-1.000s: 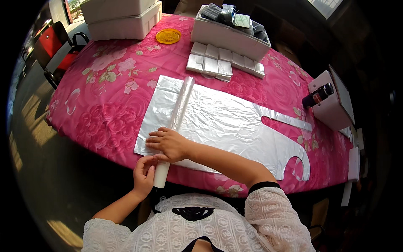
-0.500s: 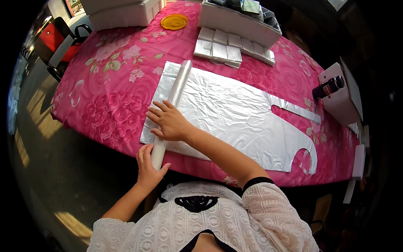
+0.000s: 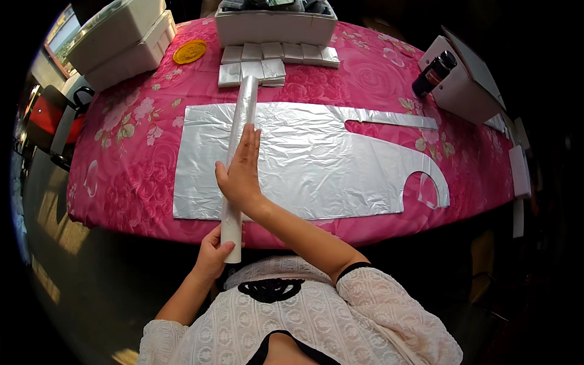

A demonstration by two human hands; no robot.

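Observation:
A long white roll of thin plastic (image 3: 242, 115) lies across a flat silvery plastic apron sheet (image 3: 316, 164) spread on the pink flowered tablecloth (image 3: 128, 176). My left hand (image 3: 213, 252) grips the roll's near end, which overhangs the table's front edge. My right hand (image 3: 240, 170) lies flat on the roll with fingers stretched out, pressing it against the sheet. The sheet's neck cut-out and tie strip point right.
Several small folded white packets (image 3: 267, 61) lie in rows at the far side before a white box (image 3: 274, 24). Two white foam boxes (image 3: 121, 39) and a yellow disc (image 3: 189, 52) sit far left. A dark bottle (image 3: 433, 73) rests on a white box at right.
The view has shifted so the table sits squarer. My right hand has flattened out along the roll, fingers pointing away. My left hand still holds the roll's near end.

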